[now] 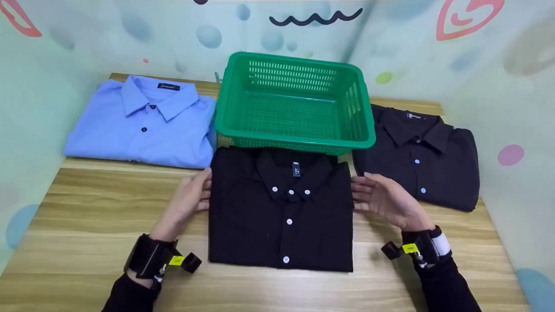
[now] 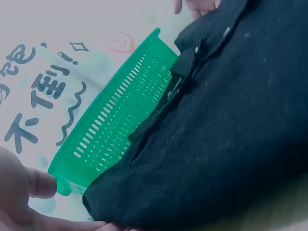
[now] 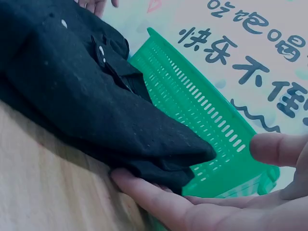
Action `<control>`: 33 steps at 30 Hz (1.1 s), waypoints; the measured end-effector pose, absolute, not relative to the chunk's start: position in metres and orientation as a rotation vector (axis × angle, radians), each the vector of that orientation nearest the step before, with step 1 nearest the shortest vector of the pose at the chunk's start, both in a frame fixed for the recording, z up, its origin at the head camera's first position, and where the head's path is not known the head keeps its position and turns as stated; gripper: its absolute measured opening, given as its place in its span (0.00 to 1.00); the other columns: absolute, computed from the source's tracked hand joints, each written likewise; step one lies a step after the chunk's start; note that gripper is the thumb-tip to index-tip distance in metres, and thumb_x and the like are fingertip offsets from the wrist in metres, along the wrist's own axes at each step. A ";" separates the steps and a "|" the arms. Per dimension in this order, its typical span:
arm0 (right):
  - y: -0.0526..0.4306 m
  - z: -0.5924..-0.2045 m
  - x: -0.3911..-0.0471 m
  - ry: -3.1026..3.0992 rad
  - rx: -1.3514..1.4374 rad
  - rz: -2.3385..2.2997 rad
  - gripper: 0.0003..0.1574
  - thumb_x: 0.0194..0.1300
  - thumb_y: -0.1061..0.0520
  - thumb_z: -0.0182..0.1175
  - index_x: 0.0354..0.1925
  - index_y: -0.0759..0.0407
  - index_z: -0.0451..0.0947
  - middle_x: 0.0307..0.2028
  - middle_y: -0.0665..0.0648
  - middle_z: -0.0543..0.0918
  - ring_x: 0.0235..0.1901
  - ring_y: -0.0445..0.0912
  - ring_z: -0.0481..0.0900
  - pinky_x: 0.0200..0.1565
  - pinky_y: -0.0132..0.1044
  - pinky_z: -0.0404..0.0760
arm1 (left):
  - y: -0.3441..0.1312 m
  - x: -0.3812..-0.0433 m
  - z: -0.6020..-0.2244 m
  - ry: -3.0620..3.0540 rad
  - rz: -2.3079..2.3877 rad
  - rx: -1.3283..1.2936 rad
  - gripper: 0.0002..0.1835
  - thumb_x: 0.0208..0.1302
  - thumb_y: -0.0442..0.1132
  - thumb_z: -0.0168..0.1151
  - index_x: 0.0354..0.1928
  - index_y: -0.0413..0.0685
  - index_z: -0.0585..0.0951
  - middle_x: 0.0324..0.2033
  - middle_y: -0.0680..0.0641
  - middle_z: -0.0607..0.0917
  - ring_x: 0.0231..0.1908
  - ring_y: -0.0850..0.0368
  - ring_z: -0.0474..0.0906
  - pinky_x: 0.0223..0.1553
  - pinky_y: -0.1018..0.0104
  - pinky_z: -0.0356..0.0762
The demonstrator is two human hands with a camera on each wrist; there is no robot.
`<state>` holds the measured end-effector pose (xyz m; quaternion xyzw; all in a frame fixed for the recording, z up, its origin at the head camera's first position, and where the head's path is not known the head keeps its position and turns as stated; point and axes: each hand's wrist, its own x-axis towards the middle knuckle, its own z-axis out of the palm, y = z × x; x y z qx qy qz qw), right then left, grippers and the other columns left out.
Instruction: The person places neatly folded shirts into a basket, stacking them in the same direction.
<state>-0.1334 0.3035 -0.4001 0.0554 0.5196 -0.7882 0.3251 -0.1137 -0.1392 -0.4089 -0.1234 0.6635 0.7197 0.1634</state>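
A folded black shirt point(image 1: 247, 216) with white buttons lies in front of me, collar toward the back. My left hand point(image 1: 187, 197) is at its left edge, thumb raised and apart from the cloth in the left wrist view, fingertips at the underside of the edge. On the opposite side my right hand point(image 1: 386, 197) has its palm turned up and its fingers straight. In the right wrist view the right fingers point(image 3: 159, 202) reach under the shirt's side edge, thumb point(image 3: 272, 148) held away from it.
An empty green plastic basket point(image 1: 295, 142) stands right behind the black shirt. To its left lies a folded light blue shirt point(image 1: 108, 130); to its right, a second folded dark shirt point(image 1: 451, 169). Patterned walls point(image 1: 498, 108) enclose the wooden table point(image 1: 108, 208) at the back and sides.
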 end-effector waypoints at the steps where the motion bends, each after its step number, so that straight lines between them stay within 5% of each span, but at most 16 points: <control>1: 0.303 -0.401 -0.134 1.334 0.134 -2.072 0.28 0.80 0.50 0.40 0.65 0.70 0.54 0.60 0.66 0.67 0.58 0.56 0.69 0.55 0.50 0.74 | -0.139 -0.113 -0.410 1.874 2.063 -0.347 0.26 0.78 0.50 0.44 0.59 0.30 0.70 0.47 0.38 0.80 0.38 0.54 0.82 0.36 0.65 0.82; 11: 0.303 -0.412 -0.133 1.076 0.053 -2.163 0.20 0.81 0.53 0.38 0.50 0.67 0.69 0.49 0.62 0.75 0.48 0.52 0.73 0.49 0.43 0.75 | -0.129 -0.109 -0.418 1.648 2.202 -0.264 0.19 0.77 0.48 0.47 0.50 0.36 0.72 0.40 0.46 0.80 0.39 0.56 0.78 0.40 0.65 0.79; 25: 0.290 -0.420 -0.130 1.077 -0.016 -2.261 0.19 0.79 0.55 0.40 0.48 0.67 0.74 0.49 0.61 0.77 0.48 0.52 0.73 0.50 0.43 0.72 | -0.118 -0.101 -0.421 1.523 2.314 -0.109 0.26 0.78 0.43 0.43 0.68 0.30 0.61 0.62 0.35 0.71 0.59 0.46 0.70 0.61 0.57 0.68; 33: 0.283 -0.425 -0.126 0.993 -0.066 -2.311 0.17 0.78 0.58 0.41 0.44 0.65 0.75 0.44 0.59 0.79 0.46 0.50 0.75 0.51 0.43 0.73 | -0.109 -0.100 -0.420 1.587 2.258 -0.114 0.25 0.74 0.45 0.52 0.62 0.32 0.69 0.57 0.37 0.76 0.57 0.47 0.73 0.60 0.58 0.68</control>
